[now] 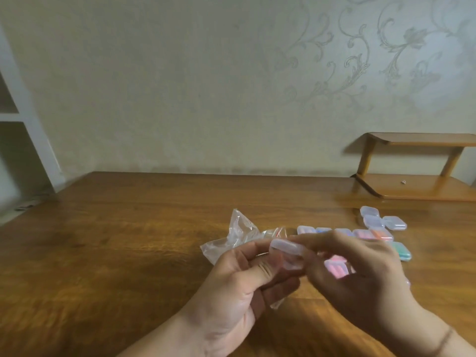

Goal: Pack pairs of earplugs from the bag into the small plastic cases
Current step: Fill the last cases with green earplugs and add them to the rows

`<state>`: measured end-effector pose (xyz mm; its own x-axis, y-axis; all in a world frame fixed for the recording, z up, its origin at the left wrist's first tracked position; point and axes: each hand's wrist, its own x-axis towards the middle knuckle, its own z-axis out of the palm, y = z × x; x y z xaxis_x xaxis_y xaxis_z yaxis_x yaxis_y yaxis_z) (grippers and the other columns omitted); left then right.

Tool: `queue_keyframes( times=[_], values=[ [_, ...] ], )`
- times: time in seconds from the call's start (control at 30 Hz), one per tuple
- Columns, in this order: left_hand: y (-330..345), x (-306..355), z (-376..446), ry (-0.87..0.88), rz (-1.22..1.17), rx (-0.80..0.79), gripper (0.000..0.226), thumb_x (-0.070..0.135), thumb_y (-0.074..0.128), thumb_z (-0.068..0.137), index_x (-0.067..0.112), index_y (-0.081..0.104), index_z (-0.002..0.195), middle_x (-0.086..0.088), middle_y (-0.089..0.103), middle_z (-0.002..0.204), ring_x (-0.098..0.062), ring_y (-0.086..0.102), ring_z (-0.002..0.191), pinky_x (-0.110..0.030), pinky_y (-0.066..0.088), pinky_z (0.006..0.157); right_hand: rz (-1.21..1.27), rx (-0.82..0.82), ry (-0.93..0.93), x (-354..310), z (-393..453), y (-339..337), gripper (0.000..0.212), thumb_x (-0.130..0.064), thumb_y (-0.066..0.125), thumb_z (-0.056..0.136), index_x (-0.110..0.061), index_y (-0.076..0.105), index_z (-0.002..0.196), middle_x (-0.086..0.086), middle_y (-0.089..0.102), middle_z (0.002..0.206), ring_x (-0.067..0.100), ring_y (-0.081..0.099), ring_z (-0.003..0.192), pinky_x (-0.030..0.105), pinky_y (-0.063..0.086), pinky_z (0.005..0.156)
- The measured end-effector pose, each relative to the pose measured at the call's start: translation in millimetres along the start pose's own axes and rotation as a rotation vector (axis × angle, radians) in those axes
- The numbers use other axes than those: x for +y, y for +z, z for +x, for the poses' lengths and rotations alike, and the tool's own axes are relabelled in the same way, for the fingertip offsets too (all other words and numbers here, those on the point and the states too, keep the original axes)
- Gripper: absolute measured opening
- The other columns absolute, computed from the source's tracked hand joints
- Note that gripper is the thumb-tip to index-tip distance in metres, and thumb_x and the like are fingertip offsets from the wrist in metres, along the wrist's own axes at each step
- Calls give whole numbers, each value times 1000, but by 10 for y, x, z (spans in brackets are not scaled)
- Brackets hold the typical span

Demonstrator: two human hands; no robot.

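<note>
Hands: the left hand (239,274) and right hand (342,269) pinch a clear case (286,253) from either side above the table (128,240), probably to work its lid.
Bag: crinkled clear film (237,233), just behind the hands.
Packed cases: small glossy rounded squares (360,234), coloured plugs inside, rowed beside the right hand.
Empties: clear cases (381,219) clustered further back.

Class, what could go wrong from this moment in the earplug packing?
1. The clear case is held in the air between left hand and right hand; a loose grip could drop it.
2. Packed cases lie under the right hand and might get knocked.
</note>
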<state>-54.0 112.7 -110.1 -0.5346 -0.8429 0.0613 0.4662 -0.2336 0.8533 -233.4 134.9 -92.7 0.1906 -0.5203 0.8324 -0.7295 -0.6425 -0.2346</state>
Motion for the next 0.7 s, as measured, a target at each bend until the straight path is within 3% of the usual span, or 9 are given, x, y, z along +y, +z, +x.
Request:
queue_keyframes(
  times=[0.13, 0.27, 0.4, 0.47, 0.53, 0.63, 0.7],
  values=[
    [41, -11, -51, -129, 32, -155, 38, 18, 70, 81, 7, 71, 118, -17, 72, 107, -26, 72, 97, -30, 58, 79, 21, -11, 60, 10, 38, -26, 16, -32, 62, 86, -19, 70, 79, -20, 65, 69, -10, 54, 62, 10, 40, 56],
    [73, 17, -59, -166, -25, -168, 45, 20, 69, 84, 6, 65, 126, -16, 69, 112, -25, 70, 99, -35, 53, 88, 333, -178, 65, 17, 64, -167, 27, -41, 57, 92, -18, 70, 92, -13, 70, 81, 7, 66, 68, 21, 47, 55],
    [62, 69, -73, -186, -90, -165, 58, 12, 72, 79, 3, 55, 133, -17, 71, 103, -26, 71, 88, -30, 56, 69, 380, -200, 71, -26, 110, -238, 26, -48, 63, 87, -22, 70, 91, -12, 70, 82, 8, 67, 67, 20, 49, 54],
    [87, 81, -93, -225, -25, -221, 55, 13, 67, 86, 7, 51, 139, -18, 67, 110, -26, 68, 95, -24, 51, 68, 413, -143, 132, -15, 77, -201, 22, -47, 59, 90, -27, 67, 87, -8, 69, 73, 11, 65, 58, 23, 48, 48],
    [90, 54, -109, -249, 82, -337, 50, 13, 58, 94, 11, 47, 143, -23, 56, 124, -31, 58, 107, -23, 48, 79, 317, -119, 172, 17, 42, -143, 18, -46, 57, 90, -30, 64, 84, -7, 65, 62, 14, 60, 50, 28, 46, 44],
    [70, 19, -120, -296, 117, -487, 39, 4, 47, 100, 13, 51, 138, -20, 50, 132, -33, 49, 122, -32, 41, 104, 259, -230, 166, 12, 16, -91, 18, -50, 59, 87, -33, 64, 82, -9, 61, 56, 9, 53, 46, 18, 39, 43],
    [54, 66, -115, -316, 87, -492, 38, 5, 48, 100, 10, 53, 138, -21, 52, 131, -34, 50, 123, -31, 45, 101, 289, -224, 191, -1, 35, -96, 22, -53, 57, 87, -33, 66, 83, -10, 61, 58, 6, 53, 47, 15, 38, 45]
  ],
)
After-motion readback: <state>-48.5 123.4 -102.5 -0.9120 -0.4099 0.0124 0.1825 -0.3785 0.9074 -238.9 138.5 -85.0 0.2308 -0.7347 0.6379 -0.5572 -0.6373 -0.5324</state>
